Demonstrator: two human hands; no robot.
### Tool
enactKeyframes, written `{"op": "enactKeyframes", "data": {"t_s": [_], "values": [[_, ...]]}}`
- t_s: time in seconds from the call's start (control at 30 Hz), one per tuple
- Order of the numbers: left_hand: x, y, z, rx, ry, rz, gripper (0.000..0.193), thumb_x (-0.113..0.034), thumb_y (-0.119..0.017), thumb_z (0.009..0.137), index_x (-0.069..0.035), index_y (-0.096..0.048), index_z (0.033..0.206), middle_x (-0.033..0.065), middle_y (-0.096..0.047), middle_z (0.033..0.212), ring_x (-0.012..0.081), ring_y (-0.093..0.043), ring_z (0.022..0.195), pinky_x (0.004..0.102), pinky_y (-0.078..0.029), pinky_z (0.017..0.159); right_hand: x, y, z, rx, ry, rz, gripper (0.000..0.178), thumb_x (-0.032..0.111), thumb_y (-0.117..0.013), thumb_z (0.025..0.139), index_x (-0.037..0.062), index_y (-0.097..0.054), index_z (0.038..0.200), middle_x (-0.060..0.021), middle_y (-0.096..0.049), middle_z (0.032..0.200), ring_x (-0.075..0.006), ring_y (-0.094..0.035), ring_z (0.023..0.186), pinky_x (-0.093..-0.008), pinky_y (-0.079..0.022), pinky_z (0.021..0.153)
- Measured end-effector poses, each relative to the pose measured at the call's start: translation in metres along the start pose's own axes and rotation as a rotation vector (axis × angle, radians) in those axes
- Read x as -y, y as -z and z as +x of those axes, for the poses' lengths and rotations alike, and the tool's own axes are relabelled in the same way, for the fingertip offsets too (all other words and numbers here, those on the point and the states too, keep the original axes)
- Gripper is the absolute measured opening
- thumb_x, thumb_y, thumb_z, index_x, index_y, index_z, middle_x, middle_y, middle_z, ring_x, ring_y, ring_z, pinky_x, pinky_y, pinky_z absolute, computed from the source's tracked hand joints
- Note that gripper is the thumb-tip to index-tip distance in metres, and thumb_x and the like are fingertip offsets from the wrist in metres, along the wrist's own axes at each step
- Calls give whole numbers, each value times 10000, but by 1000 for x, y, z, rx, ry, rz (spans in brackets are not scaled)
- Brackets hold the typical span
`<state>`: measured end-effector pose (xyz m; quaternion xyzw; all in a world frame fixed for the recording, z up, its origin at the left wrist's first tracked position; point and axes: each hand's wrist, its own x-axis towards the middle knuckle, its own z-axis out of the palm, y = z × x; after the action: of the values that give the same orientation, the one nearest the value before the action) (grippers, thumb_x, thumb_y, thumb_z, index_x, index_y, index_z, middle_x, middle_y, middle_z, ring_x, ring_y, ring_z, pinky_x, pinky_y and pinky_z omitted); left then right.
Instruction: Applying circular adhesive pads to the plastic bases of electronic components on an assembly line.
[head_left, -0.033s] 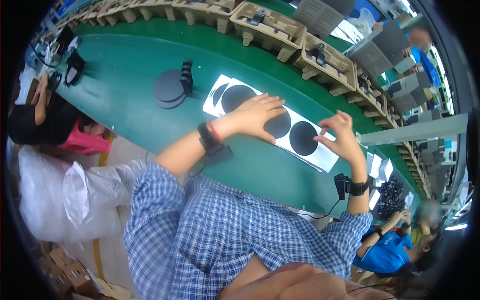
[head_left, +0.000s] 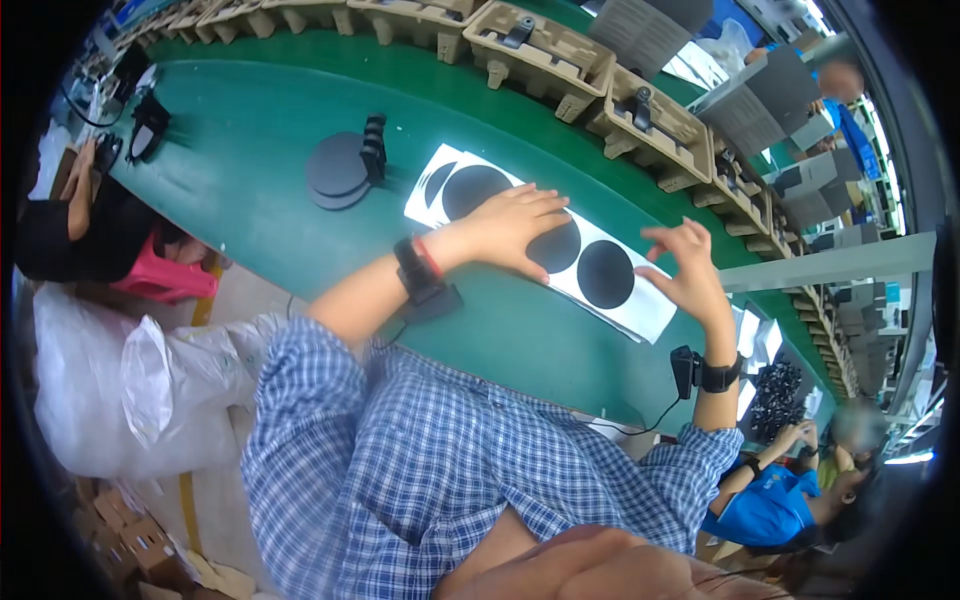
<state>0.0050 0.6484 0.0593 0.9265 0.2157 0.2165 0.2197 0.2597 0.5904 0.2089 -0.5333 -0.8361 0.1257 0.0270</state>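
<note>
A stack of white sheets (head_left: 650,312) with black round stickers lies slantwise on the green bench. My left hand (head_left: 515,230) is spread flat over the middle of the sheets, fingers stretched out, partly covering one of the stickers. Above the right end hovers my right hand (head_left: 690,275), its fingers bent and thumb apart from them, with nothing visible between. The nearest black round sticker (head_left: 605,275) to it lies just left of its thumb. Left of the sheets sits a dark grey round base (head_left: 338,168) with a ribbed black upright piece (head_left: 373,148) at its edge.
Brown moulded trays (head_left: 540,55) holding black parts line the far side. A grey metal bar (head_left: 830,262) stretches in from the right. Black parts (head_left: 775,400) are heaped at the right, near a person in blue (head_left: 770,505). A black device (head_left: 148,125) stands far left.
My right hand has shifted slightly right, and its fingers have spread farther from the thumb. My left hand stays on the sheets.
</note>
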Motion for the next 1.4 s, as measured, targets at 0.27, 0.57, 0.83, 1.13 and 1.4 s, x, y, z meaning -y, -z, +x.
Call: {"op": "enactKeyframes", "data": {"t_s": [0.27, 0.57, 0.83, 1.13, 1.4], "values": [[11, -6, -3, 9, 39, -28, 838, -569, -655, 659, -68, -420, 1287, 150, -351, 1377, 280, -294, 1299, 420, -189, 1086, -3, -65, 54, 142, 149, 139, 309, 250, -683, 733, 53, -603, 958, -75, -613, 852, -245, -533, 866, -349, -372, 846], [-1, -9, -1, 15, 71, -35, 835, -564, -656, 657, -61, -422, 1280, 150, -341, 1385, 284, -273, 1311, 424, -178, 1086, -8, -2, 11, -132, 279, 105, 155, 166, -738, 612, 101, -672, 737, -21, -520, 780, -209, -484, 834, -323, -380, 737], [-22, 94, -44, -412, -106, -6, 455, -333, -743, 656, -77, -600, 1004, 119, -546, 1177, 277, -503, 1112, 396, -404, 921, -69, 50, -85, -1084, 8, 427, 97, -58, -612, 777, -34, -608, 870, -97, -587, 927, -174, -521, 903, -268, -397, 829], [-21, 116, -148, -206, 461, 486, 913, -445, -747, 608, -56, -355, 1335, 199, -321, 1382, 337, -319, 1273, 409, -282, 1041, -45, 6, -231, -1406, -382, 584, 96, 15, -643, 803, -13, -628, 894, -27, -615, 817, -76, -544, 716, -175, -425, 643], [-28, 111, -137, -354, 775, 346, 793, -317, -726, 602, -18, -413, 1267, 216, -489, 1213, 323, -469, 1145, 362, -390, 947, 3, 3, -179, -1076, -278, 284, 145, 43, -711, 724, -10, -646, 843, -44, -598, 801, -151, -515, 801, -243, -395, 747]]}}
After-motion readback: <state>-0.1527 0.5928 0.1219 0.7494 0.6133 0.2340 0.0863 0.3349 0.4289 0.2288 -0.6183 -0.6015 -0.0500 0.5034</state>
